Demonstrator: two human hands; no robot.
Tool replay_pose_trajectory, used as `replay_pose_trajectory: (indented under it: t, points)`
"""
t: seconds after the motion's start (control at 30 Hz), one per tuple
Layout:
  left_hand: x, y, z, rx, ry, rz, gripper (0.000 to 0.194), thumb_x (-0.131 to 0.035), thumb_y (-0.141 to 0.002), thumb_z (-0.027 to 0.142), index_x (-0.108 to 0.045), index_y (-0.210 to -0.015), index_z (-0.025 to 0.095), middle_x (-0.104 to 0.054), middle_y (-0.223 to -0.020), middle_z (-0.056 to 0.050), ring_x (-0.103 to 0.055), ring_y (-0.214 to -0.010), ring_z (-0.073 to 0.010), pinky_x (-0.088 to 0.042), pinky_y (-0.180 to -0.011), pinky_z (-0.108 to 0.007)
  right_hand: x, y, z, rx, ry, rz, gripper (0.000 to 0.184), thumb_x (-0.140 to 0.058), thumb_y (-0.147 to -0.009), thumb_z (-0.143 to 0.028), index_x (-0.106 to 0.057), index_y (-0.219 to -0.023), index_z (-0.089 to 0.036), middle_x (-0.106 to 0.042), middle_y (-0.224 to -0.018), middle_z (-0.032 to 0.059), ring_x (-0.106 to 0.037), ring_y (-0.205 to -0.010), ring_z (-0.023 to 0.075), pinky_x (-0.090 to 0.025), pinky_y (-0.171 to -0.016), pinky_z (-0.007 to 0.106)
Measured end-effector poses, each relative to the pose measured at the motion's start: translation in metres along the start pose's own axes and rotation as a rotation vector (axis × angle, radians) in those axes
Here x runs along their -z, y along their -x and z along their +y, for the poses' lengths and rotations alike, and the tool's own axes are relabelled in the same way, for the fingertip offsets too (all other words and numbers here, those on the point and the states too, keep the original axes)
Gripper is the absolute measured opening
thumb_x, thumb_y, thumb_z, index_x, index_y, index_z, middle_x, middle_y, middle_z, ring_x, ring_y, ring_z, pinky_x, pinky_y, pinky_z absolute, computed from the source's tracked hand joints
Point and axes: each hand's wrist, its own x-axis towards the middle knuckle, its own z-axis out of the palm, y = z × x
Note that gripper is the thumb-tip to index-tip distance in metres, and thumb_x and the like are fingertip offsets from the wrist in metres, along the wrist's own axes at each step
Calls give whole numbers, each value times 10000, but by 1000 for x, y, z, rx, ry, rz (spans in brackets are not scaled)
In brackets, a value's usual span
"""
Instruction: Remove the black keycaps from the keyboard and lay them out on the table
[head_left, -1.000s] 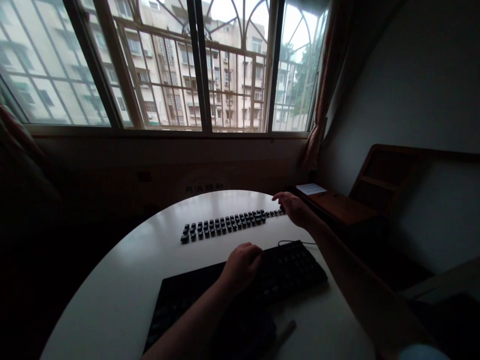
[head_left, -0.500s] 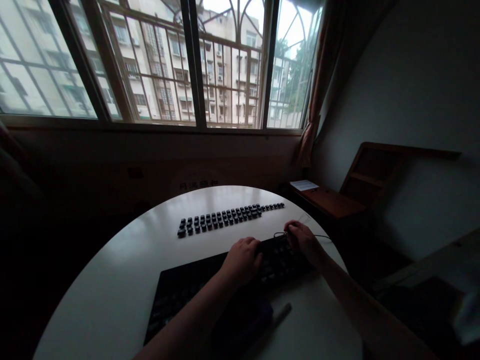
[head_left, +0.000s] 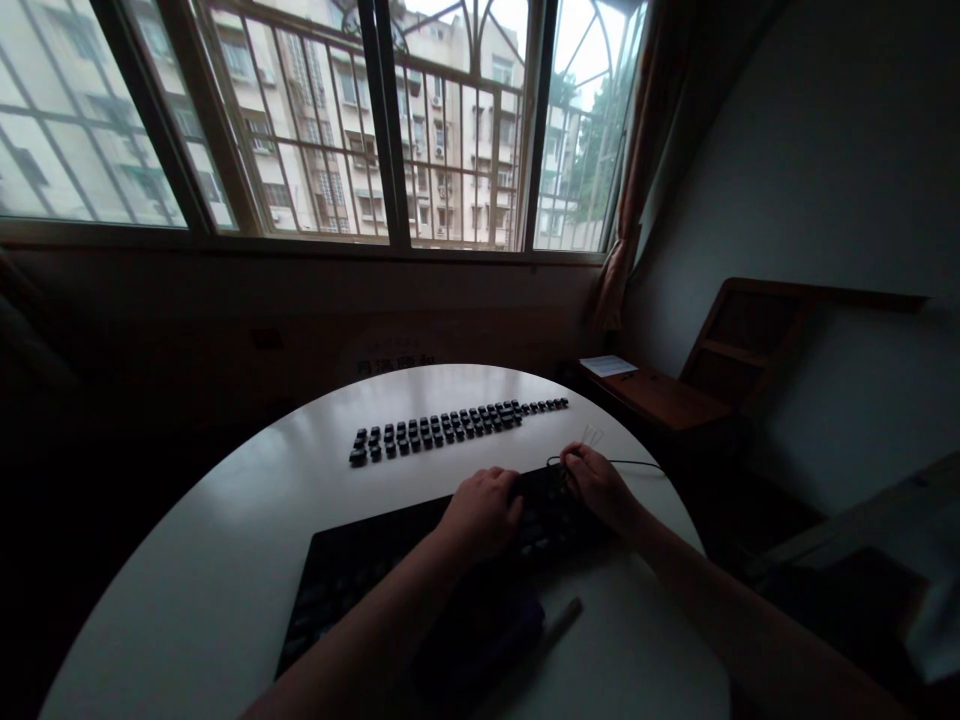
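on the table (head_left: 187, 560), the keyboard (head_left: 360, 558) slants lengthwise away rightward, right fingers (head_left: 579, 456) pinching wire (head_left: 592, 436), left fingers' (head_left: 499, 476) grip unclear.

Chinese characters (head_left: 396, 365) on dark panel (head_left: 480, 338) — too blurred to read.

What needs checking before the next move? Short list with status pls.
1. Keyboard lying on the white table: ok.
2. Left hand on the keyboard: ok, near its far edge.
3. Right hand holding the thin wire tool: ok, its wires show above the hand.
4. Tool's lower end touching the keyboard: cannot tell, too dark and partly hidden.
5. Loose keycaps away from both hands: ok, lined up beyond the keyboard.
6. Cable free of the right hand: cannot tell, it runs close by.
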Motion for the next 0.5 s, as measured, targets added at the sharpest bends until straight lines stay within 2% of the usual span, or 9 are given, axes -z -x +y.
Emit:
replay_pose_trajectory:
  t: [0.13, 0.37, 0.43, 0.5]
  points:
    - [-1, 0, 0, 4, 16, 0, 311, -522, -870, 270, -633, -1152, 199, -661, -1124, -115, -594, -1061, -271, -443, -942, -383, 1, 3, -3, 56, 121, -60, 186, -420, -876, -365, -514, -825, -213, -442, -486, -72, -438, -412, 121, -310, -405, 215]
    - [0, 0, 2, 2, -4, -7, 324, -515, -873, 274, -632, -1160, 180, -663, -1121, -125, -595, -1057, -283, -449, -931, -394, -3, 16, -14, 341, 532, -65, 203, -381, -918, -298, -557, -861, -212, -622, -693, 19, -600, -635, 181, -423, -625, 280]
    - [1, 0, 2, 5, 1, -10, 328, -511, -873, 271, -630, -1164, 178, -663, -1128, -126, -593, -1064, -284, -448, -935, -398, -4, 17, -11, 332, 512, -40, 207, -373, -920, -300, -553, -862, -215, -616, -683, 19, -597, -631, 182, -427, -620, 280]
    - [1, 0, 3, 12, 8, -13, 326, -511, -873, 268, -631, -1164, 185, -662, -1134, -121, -592, -1070, -278, -445, -942, -393, -3, 15, -5, 274, 403, -12, 214, -372, -923, -322, -546, -852, -219, -571, -619, 0, -557, -563, 165, -411, -547, 261]
